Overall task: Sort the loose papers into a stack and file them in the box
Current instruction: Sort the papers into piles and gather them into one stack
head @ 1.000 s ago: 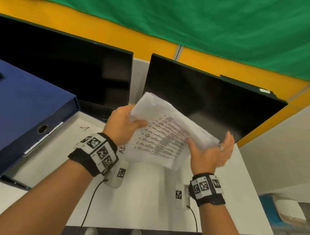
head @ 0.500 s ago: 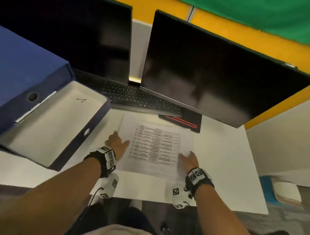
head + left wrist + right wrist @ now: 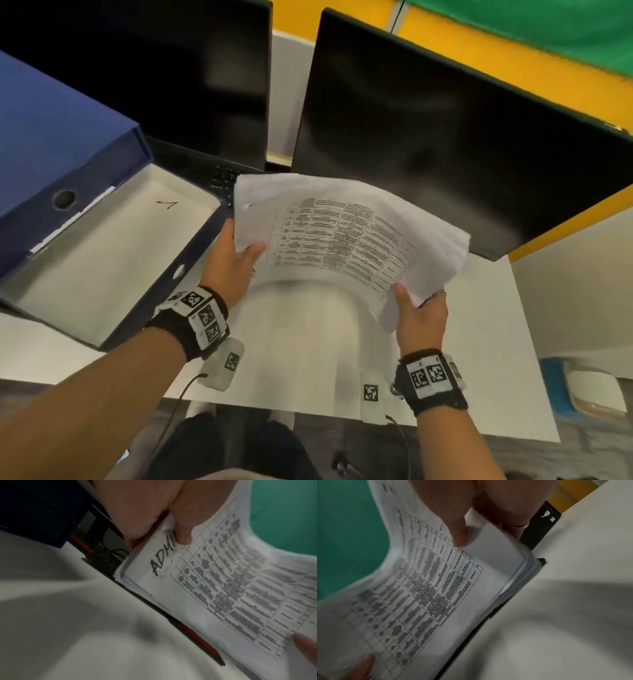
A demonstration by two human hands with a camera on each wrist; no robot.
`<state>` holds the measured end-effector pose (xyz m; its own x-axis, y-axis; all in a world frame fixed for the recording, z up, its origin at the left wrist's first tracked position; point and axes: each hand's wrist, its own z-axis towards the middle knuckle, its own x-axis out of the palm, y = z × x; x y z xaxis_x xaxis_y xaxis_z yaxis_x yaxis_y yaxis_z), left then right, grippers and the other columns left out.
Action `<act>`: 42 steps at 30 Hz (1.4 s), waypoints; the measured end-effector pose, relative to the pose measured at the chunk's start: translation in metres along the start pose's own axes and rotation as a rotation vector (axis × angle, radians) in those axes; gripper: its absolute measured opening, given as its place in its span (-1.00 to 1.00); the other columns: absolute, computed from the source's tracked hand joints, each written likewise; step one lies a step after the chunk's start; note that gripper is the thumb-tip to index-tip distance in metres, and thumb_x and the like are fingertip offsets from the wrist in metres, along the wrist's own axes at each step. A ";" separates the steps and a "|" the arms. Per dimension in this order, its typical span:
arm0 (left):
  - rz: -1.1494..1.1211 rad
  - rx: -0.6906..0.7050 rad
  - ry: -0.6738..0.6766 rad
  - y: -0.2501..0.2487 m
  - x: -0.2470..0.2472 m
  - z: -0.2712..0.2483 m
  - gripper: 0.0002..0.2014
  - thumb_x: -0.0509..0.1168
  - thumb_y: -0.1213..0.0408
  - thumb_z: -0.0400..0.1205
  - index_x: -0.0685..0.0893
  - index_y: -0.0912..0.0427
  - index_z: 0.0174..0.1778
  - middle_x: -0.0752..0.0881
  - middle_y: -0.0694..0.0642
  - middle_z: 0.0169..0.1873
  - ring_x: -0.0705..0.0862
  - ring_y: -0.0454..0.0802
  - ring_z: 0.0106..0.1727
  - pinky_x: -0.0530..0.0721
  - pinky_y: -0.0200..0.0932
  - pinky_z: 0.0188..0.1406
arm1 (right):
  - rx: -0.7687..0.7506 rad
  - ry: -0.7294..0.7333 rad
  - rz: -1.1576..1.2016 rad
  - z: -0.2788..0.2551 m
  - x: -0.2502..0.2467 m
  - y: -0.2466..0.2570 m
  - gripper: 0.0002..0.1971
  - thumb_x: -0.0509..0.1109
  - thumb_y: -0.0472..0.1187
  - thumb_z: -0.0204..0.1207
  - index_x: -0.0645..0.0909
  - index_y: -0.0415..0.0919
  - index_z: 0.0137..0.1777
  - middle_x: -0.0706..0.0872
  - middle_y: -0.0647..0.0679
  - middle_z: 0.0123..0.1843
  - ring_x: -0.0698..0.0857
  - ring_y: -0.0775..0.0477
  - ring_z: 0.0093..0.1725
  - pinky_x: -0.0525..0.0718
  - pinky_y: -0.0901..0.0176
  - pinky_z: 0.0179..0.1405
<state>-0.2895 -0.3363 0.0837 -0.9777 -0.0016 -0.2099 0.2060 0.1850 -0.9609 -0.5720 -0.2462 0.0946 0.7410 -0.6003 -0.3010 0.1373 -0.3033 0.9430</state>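
Papers [image 3: 342, 236] arch limply between both hands' gripping fingers [image 3: 251, 248]; printed tables face up.

White table [image 3: 308, 342] across the lower middle of our view.
On it we see the open blue box [image 3: 102, 240] at left, a black keyboard [image 3: 219, 178] and two dark monitors [image 3: 445, 137] along its far edge.

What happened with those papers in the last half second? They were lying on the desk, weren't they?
Yes. The paper stack has been lifted off the white desk and now bows upward in the air. The left hand and right hand pressed its sides before; each now grips an edge, thumb on top. The open blue box and the dark monitors stayed where they were.
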 end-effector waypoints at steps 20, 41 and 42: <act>-0.050 0.264 -0.003 -0.013 -0.015 -0.023 -0.59 0.39 0.36 0.61 0.45 -0.03 0.31 0.63 -0.15 0.10 0.66 -0.29 0.10 0.71 -0.41 -0.12 | -0.129 -0.089 0.179 -0.018 0.001 0.011 -0.59 0.58 -0.12 0.45 0.54 0.30 0.18 0.67 0.11 0.12 0.72 -0.01 0.10 0.79 0.06 -0.01; 0.019 0.330 -0.054 -0.029 -0.015 -0.014 -0.85 0.39 0.21 0.63 0.65 -0.02 0.11 0.69 -0.10 -0.02 0.70 -0.19 -0.02 0.65 -0.45 -0.23 | -0.207 -0.213 0.056 -0.013 0.003 0.031 -0.92 0.46 -0.07 0.52 0.70 0.19 -0.10 0.77 0.14 -0.02 0.74 -0.09 0.08 0.77 -0.28 0.10; 0.013 0.327 -0.053 -0.029 -0.014 -0.013 -0.87 0.38 0.21 0.64 0.66 -0.01 0.09 0.70 -0.08 -0.03 0.70 -0.17 -0.03 0.65 -0.44 -0.23 | -0.224 -0.196 0.047 -0.015 0.004 0.033 -0.94 0.46 -0.06 0.51 0.71 0.17 -0.11 0.77 0.15 -0.03 0.74 -0.06 0.07 0.76 -0.27 0.12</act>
<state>-0.2822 -0.3288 0.1174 -0.9731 -0.0544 -0.2238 0.2293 -0.1395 -0.9633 -0.5553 -0.2476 0.1268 0.6121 -0.7477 -0.2574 0.2632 -0.1143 0.9579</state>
